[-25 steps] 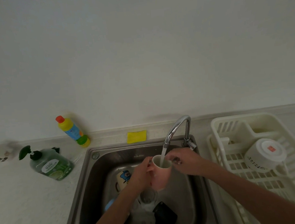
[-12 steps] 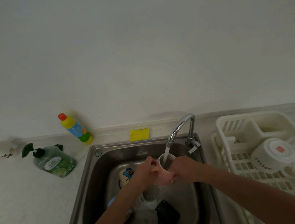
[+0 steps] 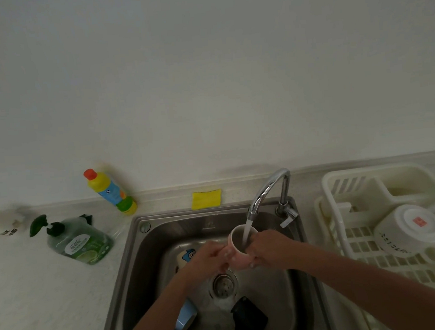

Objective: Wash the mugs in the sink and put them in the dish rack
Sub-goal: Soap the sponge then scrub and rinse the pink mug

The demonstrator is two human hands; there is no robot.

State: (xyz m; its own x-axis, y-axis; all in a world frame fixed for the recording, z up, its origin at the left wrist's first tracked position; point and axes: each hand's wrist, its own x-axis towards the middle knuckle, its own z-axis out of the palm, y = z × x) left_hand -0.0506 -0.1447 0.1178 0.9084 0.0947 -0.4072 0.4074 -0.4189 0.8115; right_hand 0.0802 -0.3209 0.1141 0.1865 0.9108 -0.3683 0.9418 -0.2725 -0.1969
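Small pink ceramic mug sits under the running chrome tap, above the steel sink. Left hand and right hand curl round its sides. Risk: wet, soapy grip slips and the mug drops onto the black mug below.

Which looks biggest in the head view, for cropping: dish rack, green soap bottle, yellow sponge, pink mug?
1. dish rack
2. green soap bottle
3. yellow sponge and pink mug: look alike, and the hands cover part of the mug, so unranked.
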